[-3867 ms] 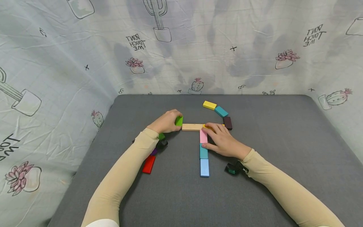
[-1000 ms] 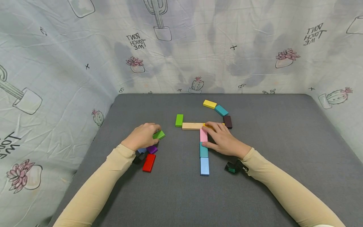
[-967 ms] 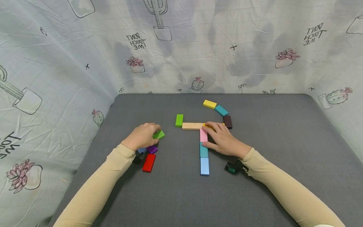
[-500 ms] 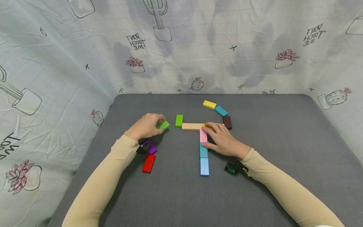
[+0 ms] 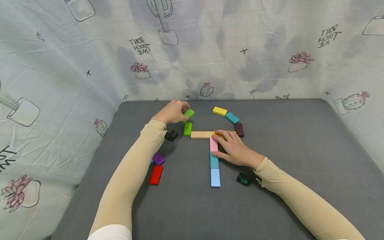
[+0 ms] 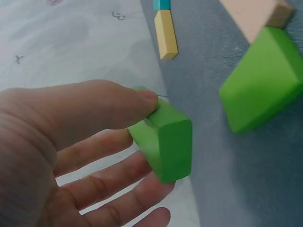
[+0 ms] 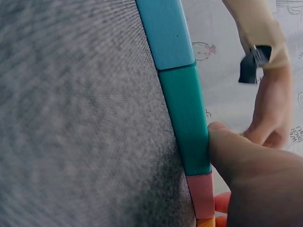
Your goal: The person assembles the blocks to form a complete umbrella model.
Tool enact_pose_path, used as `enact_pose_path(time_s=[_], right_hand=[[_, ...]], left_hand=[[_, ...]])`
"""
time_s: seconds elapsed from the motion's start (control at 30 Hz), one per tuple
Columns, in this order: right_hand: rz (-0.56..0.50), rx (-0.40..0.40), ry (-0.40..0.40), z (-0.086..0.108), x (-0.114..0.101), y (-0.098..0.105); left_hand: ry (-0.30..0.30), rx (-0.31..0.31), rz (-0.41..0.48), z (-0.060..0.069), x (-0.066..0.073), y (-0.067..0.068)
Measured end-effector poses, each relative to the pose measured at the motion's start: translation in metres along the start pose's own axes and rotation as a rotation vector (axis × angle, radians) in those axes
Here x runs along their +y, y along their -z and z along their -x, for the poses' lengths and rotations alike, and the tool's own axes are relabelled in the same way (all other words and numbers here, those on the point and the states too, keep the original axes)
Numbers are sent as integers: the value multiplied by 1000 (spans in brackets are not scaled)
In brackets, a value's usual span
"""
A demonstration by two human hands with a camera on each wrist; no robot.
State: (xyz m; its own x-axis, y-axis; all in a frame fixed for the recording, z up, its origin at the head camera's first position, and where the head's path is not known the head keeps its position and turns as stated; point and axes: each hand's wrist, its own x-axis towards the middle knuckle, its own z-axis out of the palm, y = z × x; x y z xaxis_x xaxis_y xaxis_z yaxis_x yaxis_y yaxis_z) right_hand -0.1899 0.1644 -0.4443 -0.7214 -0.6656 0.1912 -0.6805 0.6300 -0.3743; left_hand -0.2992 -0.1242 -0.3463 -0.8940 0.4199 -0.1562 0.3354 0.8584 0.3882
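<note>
My left hand (image 5: pixel 172 112) pinches a green wooden block (image 6: pixel 173 137) between thumb and fingers, just beyond a second green block (image 5: pixel 187 129) lying on the table. That second block meets the left end of a natural wood block (image 5: pixel 201 135). My right hand (image 5: pixel 238 150) rests relaxed on the row, its thumb touching the side of a teal block (image 7: pixel 187 118) and its fingertips by a pink block (image 5: pixel 213 144) and a partly covered yellow block (image 7: pixel 206 222). A light blue block (image 5: pixel 215 177) ends the row nearest me.
A yellow block (image 5: pixel 220 111), a blue-teal block (image 5: pixel 232 118) and a dark brown block (image 5: pixel 239 130) form a curve at the back. Left of the row lie a purple block (image 5: pixel 158 158) and a red block (image 5: pixel 156 175). Patterned cloth (image 5: pixel 192 50) hangs behind the grey table (image 5: pixel 285 140).
My left hand set one green block down by the wood block, then picked another from the left pile and carried it right and away from me. The right hand stays put.
</note>
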Motion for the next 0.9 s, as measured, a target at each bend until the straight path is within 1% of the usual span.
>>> enact_pose_path(time_s=[0.2, 0.33, 0.43, 0.53, 0.77, 0.9], right_hand=[[1, 1, -5, 0, 0, 0], [4, -5, -9, 0, 0, -1], [-1, -8, -14, 1, 0, -1], [-2, -11, -19, 1, 0, -2], [2, -11, -24, 1, 0, -3], [1, -8, -25, 1, 0, -2]], left_hand=[[11, -17, 6, -26, 6, -4], [33, -30, 6, -40, 3, -12], [42, -35, 15, -48, -1, -19], [52, -42, 25, -53, -4, -25], [65, -68, 6, -56, -5, -33], [65, -68, 5, -57, -6, -38]])
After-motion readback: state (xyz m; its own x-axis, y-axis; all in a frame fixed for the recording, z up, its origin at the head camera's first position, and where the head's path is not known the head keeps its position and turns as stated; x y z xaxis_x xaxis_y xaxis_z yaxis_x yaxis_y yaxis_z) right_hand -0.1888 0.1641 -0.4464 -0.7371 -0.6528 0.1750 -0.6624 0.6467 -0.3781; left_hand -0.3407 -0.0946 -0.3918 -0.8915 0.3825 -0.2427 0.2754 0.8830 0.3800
